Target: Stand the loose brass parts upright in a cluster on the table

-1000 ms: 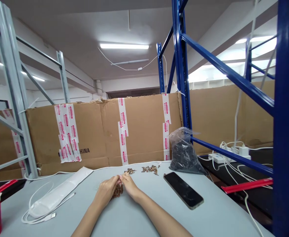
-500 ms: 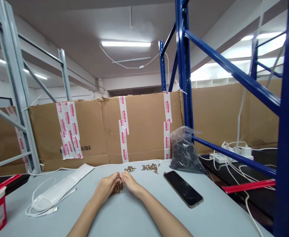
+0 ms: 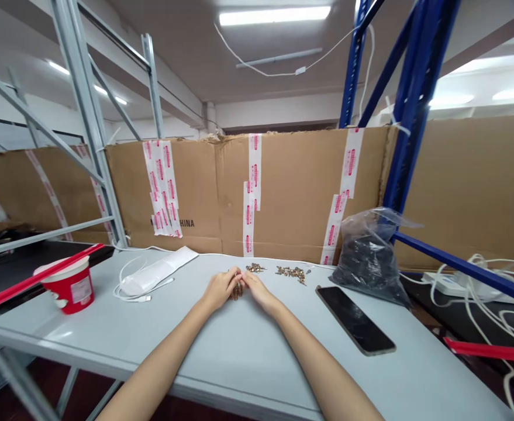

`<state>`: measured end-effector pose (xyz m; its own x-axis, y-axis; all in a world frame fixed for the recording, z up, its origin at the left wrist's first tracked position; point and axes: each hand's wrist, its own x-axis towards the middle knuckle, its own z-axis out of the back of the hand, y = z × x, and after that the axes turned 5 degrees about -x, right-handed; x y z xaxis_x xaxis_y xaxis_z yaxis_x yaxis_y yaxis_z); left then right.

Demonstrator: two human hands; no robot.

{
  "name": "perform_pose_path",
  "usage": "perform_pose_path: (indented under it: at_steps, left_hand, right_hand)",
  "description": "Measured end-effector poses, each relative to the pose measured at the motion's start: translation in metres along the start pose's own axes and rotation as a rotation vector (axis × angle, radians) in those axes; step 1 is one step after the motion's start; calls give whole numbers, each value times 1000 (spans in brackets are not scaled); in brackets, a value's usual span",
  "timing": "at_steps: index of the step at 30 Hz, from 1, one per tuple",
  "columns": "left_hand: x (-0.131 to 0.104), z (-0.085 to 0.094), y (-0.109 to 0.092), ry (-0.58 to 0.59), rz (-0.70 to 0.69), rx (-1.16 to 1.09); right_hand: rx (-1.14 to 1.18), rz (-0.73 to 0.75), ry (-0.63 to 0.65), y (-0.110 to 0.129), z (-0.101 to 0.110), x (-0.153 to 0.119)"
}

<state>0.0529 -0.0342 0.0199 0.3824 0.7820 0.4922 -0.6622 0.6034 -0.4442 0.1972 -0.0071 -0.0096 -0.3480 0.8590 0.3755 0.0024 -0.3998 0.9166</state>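
Note:
My left hand (image 3: 220, 289) and my right hand (image 3: 257, 289) meet at the middle of the grey table (image 3: 239, 345), fingertips pressed together. Whatever is pinched between them is too small to make out. Just under the fingers lies a pile of small brass-coloured metal pieces (image 3: 236, 292), partly covered by my left hand. Beyond my hands is a little cluster of similar pieces (image 3: 255, 268). To its right a wider, loose group of brass-coloured pieces (image 3: 292, 272) is spread on the tabletop.
A black phone (image 3: 355, 320) lies at the right, before a clear plastic bag of dark material (image 3: 368, 257). At left are a white cable (image 3: 125, 295), a flat white packet (image 3: 160, 272) and a red-and-white tub (image 3: 70, 287). A cardboard wall (image 3: 296, 193) closes the back.
The camera view has tipped down and swung left, showing the table's front edge and the whole tub. My hands stay together over the pile, fingers still closed.

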Motion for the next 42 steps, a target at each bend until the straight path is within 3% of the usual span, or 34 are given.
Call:
perform_pose_path:
  at_steps: [6, 15, 28, 34, 38, 42]
  left_hand:
    - [2, -1, 4, -56, 2, 44]
    - [0, 1, 2, 33, 3, 87]
    - [0, 5, 3, 46, -24, 151]
    - [1, 2, 4, -20, -84, 65]
    - [1, 4, 4, -79, -58, 91]
    - [1, 4, 5, -65, -27, 138]
  right_hand:
    - [-49, -2, -3, 2, -3, 0]
    - [-58, -24, -1, 5, 2, -1]
    - [-66, 14, -18, 5, 3, -1]
    - [-145, 55, -48, 3, 1, 1]
    - [-165, 91, -54, 3, -4, 3]
    - [-145, 81, -65, 3, -3, 3]
